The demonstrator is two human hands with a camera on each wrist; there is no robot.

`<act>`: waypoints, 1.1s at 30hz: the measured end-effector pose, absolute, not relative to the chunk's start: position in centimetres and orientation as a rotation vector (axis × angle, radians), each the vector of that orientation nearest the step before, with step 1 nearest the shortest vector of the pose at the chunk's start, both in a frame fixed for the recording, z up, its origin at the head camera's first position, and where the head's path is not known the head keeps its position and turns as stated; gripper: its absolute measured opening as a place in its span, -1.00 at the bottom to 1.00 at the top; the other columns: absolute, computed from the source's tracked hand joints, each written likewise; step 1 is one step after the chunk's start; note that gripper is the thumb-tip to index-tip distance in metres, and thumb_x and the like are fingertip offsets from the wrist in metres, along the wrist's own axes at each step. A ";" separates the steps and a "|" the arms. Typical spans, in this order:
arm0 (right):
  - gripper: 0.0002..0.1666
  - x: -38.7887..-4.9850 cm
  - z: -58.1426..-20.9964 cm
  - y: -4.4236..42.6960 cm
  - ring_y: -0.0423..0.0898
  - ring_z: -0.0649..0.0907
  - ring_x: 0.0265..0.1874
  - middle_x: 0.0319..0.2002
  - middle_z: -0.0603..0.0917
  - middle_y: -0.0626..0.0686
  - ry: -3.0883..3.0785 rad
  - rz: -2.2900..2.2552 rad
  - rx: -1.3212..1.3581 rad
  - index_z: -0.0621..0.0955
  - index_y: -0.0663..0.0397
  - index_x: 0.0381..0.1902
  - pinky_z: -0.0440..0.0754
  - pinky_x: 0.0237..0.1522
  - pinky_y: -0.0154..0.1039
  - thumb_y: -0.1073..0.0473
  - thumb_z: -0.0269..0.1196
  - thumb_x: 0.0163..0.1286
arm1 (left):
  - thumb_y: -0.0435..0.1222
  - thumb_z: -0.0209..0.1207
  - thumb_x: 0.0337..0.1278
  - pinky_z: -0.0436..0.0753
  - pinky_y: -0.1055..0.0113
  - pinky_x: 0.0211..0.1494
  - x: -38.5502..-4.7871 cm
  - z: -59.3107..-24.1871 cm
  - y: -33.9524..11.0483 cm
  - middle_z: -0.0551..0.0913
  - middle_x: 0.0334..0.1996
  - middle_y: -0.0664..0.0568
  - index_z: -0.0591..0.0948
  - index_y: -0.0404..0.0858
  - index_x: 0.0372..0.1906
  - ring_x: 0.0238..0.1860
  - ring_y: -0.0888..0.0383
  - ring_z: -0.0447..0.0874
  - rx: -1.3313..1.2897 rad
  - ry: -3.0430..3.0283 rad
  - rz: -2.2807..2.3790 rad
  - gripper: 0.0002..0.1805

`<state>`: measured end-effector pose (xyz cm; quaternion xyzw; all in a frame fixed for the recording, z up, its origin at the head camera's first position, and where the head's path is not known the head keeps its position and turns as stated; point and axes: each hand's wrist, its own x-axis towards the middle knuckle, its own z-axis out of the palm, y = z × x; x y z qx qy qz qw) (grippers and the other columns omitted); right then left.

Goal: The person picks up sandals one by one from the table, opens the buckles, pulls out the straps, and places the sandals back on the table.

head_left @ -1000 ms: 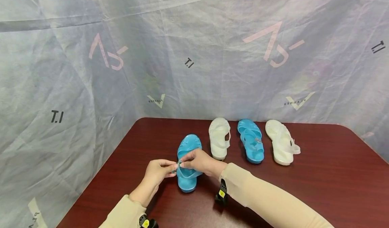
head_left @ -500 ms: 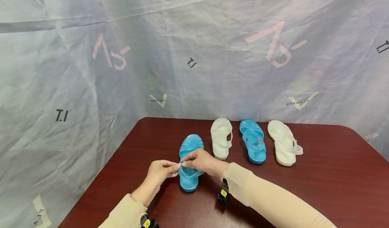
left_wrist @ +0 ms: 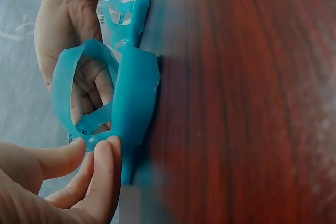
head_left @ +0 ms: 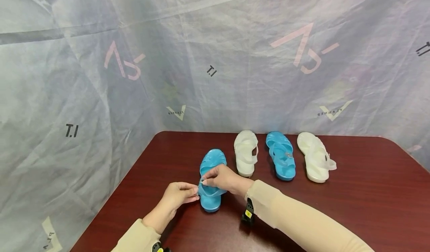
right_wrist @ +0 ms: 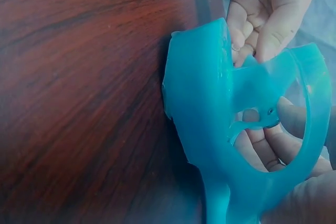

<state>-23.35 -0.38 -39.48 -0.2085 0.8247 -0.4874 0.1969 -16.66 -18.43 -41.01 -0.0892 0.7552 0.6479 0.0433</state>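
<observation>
A blue sandal (head_left: pixel 211 203) lies upright on the table, its heel toward me. At its left side my left hand (head_left: pixel 174 199) pinches the strap's end between thumb and fingers; the thumb and fingertips show close in the left wrist view. My right hand (head_left: pixel 224 178) reaches over the sandal and pinches near the small metal buckle (right_wrist: pixel 271 123) on that same side. The heel strap (left_wrist: pixel 64 90) loops up from the sole. Fingers partly hide how the strap sits at the buckle, so whether it is threaded cannot be told.
To the right of the hands stand a white sandal (head_left: pixel 245 158), another blue sandal (head_left: pixel 284 171) and a second white sandal (head_left: pixel 316 170), in a row on the dark red table (head_left: pixel 362 192). A grey printed cloth (head_left: pixel 248 76) hangs behind the table's far edge.
My left hand has drawn slightly down and back from the buckle, and a gap now shows between the two hands' fingertips. My right hand keeps its place at the buckle.
</observation>
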 end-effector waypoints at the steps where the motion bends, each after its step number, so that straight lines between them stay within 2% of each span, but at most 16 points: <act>1: -0.76 -23.3 -39.5 -0.4 -0.15 0.61 -0.16 -0.14 0.74 0.05 2.309 -1.363 -0.584 0.74 0.13 -0.10 0.64 -0.16 -0.24 0.18 0.33 0.30 | -0.55 0.15 0.20 0.74 0.23 -0.17 -16.7 -41.0 -18.4 0.71 -0.35 -0.12 0.62 -0.63 -0.13 -0.33 0.04 0.78 -0.269 2.312 1.981 -0.80; 9: -0.74 -23.2 -39.4 -0.3 -0.15 0.60 -0.14 -0.10 0.74 0.06 2.285 -1.363 -0.595 0.73 0.13 -0.06 0.63 -0.16 -0.25 0.18 0.32 0.31 | -0.53 0.21 0.15 0.74 0.20 -0.18 -17.0 -40.7 -18.3 0.72 -0.31 -0.18 0.67 -0.57 -0.20 -0.38 0.03 0.78 -0.265 2.423 1.909 -0.84; 15: -0.72 -23.5 -39.3 -0.1 -0.06 0.69 -0.09 -0.07 0.73 0.11 2.243 -1.376 -0.578 0.71 0.15 -0.03 0.67 -0.06 -0.17 0.19 0.30 0.33 | -0.48 0.29 0.09 0.74 0.16 -0.21 -17.2 -40.0 -17.7 0.74 -0.36 -0.15 0.71 -0.48 -0.27 -0.43 0.02 0.77 -0.280 2.565 1.787 -0.88; 23: -0.70 -23.7 -39.6 0.0 0.01 0.71 -0.06 -0.05 0.72 0.13 2.210 -1.408 -0.570 0.70 0.18 -0.02 0.67 0.00 -0.10 0.19 0.31 0.32 | -0.51 0.31 0.03 0.75 0.17 -0.26 -17.4 -40.0 -17.4 0.74 -0.39 -0.14 0.74 -0.47 -0.33 -0.48 0.06 0.76 -0.270 2.652 1.749 -0.92; 33: -0.69 -23.9 -39.9 0.0 -0.05 0.72 -0.11 -0.11 0.75 0.11 2.223 -1.425 -0.556 0.72 0.17 -0.04 0.69 -0.04 -0.14 0.17 0.33 0.30 | -0.48 0.32 0.03 0.75 0.17 -0.25 -17.3 -40.0 -17.3 0.74 -0.33 -0.20 0.73 -0.48 -0.30 -0.46 0.06 0.77 -0.270 2.642 1.783 -0.88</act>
